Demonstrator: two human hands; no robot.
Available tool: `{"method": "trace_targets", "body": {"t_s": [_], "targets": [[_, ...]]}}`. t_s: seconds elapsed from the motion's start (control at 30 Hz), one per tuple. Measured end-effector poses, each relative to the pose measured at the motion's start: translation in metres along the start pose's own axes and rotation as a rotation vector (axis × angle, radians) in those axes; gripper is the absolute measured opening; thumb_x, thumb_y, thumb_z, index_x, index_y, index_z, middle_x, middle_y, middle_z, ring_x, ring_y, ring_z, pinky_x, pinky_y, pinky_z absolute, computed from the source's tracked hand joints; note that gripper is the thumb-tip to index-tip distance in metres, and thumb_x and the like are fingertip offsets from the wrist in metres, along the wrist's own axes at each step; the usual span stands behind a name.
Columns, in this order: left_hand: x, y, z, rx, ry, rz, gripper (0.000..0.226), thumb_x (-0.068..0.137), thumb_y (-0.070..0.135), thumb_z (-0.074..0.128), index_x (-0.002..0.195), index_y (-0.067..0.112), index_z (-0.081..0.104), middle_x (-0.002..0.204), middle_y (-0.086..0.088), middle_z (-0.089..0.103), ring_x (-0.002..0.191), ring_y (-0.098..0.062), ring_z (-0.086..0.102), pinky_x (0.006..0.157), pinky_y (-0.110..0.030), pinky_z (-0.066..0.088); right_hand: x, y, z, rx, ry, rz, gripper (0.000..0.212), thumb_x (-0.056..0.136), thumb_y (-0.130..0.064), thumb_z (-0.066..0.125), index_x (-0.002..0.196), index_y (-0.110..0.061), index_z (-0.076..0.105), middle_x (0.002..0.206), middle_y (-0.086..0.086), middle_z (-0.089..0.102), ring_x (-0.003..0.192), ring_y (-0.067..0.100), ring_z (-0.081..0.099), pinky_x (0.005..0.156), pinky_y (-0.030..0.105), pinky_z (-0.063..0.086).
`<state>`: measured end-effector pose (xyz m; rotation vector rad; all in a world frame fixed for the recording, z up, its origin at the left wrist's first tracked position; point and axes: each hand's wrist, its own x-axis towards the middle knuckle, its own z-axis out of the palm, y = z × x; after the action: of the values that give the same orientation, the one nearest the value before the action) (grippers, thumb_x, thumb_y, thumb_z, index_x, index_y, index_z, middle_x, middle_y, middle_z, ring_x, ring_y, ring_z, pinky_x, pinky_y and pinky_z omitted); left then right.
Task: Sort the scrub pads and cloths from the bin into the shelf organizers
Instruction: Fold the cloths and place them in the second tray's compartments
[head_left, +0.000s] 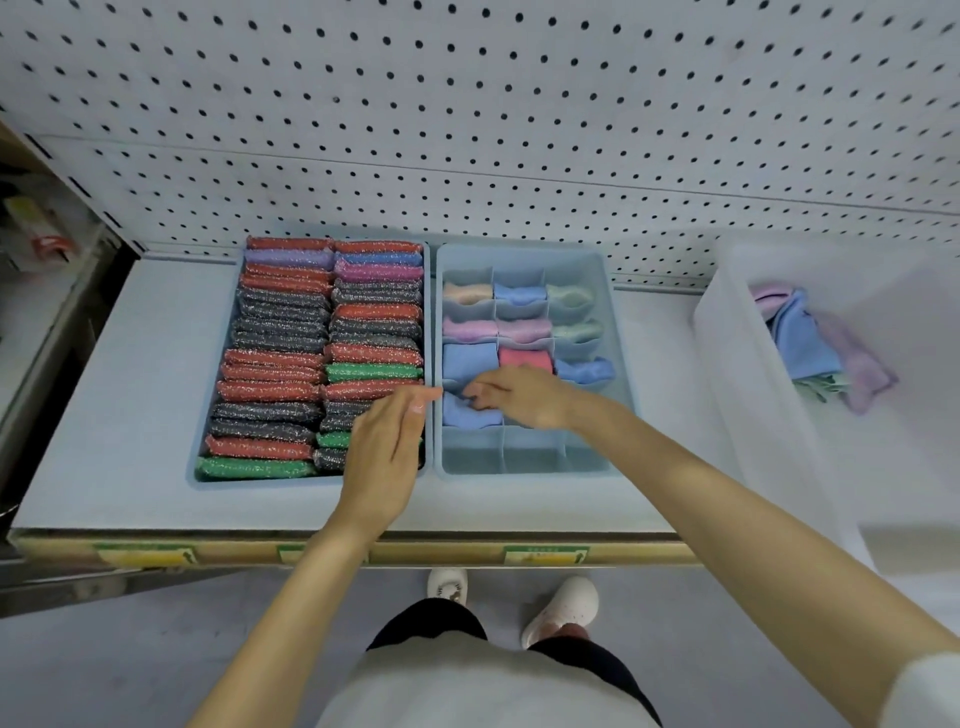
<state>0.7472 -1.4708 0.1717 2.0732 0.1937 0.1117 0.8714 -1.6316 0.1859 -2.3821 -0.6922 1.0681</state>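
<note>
Two light blue organizers stand side by side on the shelf. The left organizer (200, 457) is packed with two rows of glittery scrub pads (280, 332) in red, dark grey, green and purple. The right, divided organizer (618, 332) holds folded cloths in several compartments. My right hand (519, 397) reaches into its front-left area and pinches a blue cloth (470, 413) lying in a compartment there. My left hand (387, 447) hovers over the wall between the two organizers, fingers straight and pointing at the same cloth. The nearest row of compartments has nothing in it.
A translucent white bin (737, 374) sits at the right end of the shelf with blue, pink and green cloths (815, 348) inside. A pegboard wall (467, 130) backs the shelf. The shelf's front edge (415, 553) carries price labels.
</note>
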Motion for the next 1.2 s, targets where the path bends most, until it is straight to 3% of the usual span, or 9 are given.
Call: {"method": "trace_targets", "body": {"t_s": [0.2,0.33,0.47,0.63,0.7,0.8,0.97,1.13,1.2], "targets": [[0.01,0.026,0.013,0.094,0.101,0.028,0.05,0.098,0.043,0.021,0.109,0.018,0.064,0.106,0.005,0.065,0.104,-0.015,0.055,0.095,-0.049,0.041,-0.03,0.012,-0.014,0.339,0.393,-0.068,0.021,0.097,-0.018,0.051,0.106,-0.012,0.068,0.1,-0.003,0.067,0.099,0.014,0.061,0.094,0.026,0.044],[0.031,0.081,0.055,-0.018,0.069,0.088,0.05,0.097,0.042,0.024,0.096,0.01,0.062,0.087,0.0,0.061,0.086,-0.016,0.053,0.079,-0.037,0.043,-0.084,0.044,-0.051,0.678,0.693,-0.127,0.019,0.094,-0.002,0.051,0.097,-0.008,0.068,0.089,0.001,0.066,0.075,0.003,0.065,0.077,0.02,0.051],[0.038,0.15,0.133,-0.216,-0.035,0.012,0.023,0.1,0.033,0.036,0.094,0.031,0.059,0.093,0.01,0.062,0.086,0.011,0.053,0.078,-0.004,0.036,-0.151,0.108,-0.089,0.852,0.885,-0.098,0.025,0.094,0.005,0.046,0.092,-0.011,0.065,0.079,0.0,0.068,0.062,0.004,0.066,0.065,0.016,0.05],[0.031,0.22,0.24,-0.206,-0.126,0.028,0.03,0.098,0.041,0.032,0.103,0.024,0.057,0.086,0.013,0.06,0.079,0.002,0.052,0.072,-0.005,0.034,-0.206,0.228,-0.126,0.872,0.972,0.08,0.017,0.09,0.008,0.052,0.099,0.001,0.064,0.081,0.011,0.065,0.053,0.003,0.062,0.056,0.013,0.05],[0.031,0.233,0.271,-0.206,-0.107,-0.013,0.026,0.1,0.04,0.033,0.101,0.027,0.056,0.08,0.008,0.059,0.076,0.001,0.052,0.071,-0.009,0.036,-0.213,0.279,-0.135,0.783,0.912,0.215,0.016,0.086,0.005,0.06,0.1,0.001,0.064,0.089,0.012,0.063,0.057,0.003,0.061,0.053,0.009,0.046],[0.031,0.234,0.305,-0.155,0.003,-0.057,0.032,0.092,0.057,0.025,0.098,0.042,0.053,0.098,0.008,0.062,0.107,-0.014,0.053,0.099,-0.029,0.039,-0.205,0.337,-0.143,0.536,0.775,0.288,0.017,0.08,-0.005,0.071,0.096,0.001,0.066,0.085,0.014,0.064,0.071,0.015,0.061,0.056,0.009,0.04],[0.024,0.241,0.318,-0.025,0.117,-0.077,0.05,0.093,0.053,0.022,0.11,0.027,0.061,0.108,0.023,0.06,0.118,-0.014,0.051,0.11,-0.044,0.031,-0.166,0.361,-0.136,-0.216,0.563,0.081,0.046,0.077,-0.033,0.073,0.119,-0.018,0.061,0.117,0.006,0.061,0.109,0.026,0.054,0.085,0.035,0.044],[0.018,0.247,0.326,0.027,0.171,-0.115,0.048,0.095,0.051,0.021,0.106,0.028,0.061,0.101,0.022,0.064,0.113,-0.005,0.055,0.116,-0.036,0.02,-0.148,0.36,-0.132,-0.362,0.656,0.076,0.035,0.083,-0.043,0.064,0.11,-0.021,0.065,0.106,0.003,0.062,0.104,0.027,0.053,0.08,0.035,0.036],[0.019,0.251,0.33,0.039,0.248,-0.131,0.046,0.096,0.049,0.022,0.102,0.027,0.063,0.074,0.024,0.059,0.105,-0.025,0.061,0.117,-0.03,0.019,-0.147,0.361,-0.131,-0.404,0.669,0.072,0.028,0.086,-0.04,0.061,0.104,-0.02,0.067,0.101,0.003,0.064,0.102,0.028,0.053,0.079,0.035,0.034]]}}
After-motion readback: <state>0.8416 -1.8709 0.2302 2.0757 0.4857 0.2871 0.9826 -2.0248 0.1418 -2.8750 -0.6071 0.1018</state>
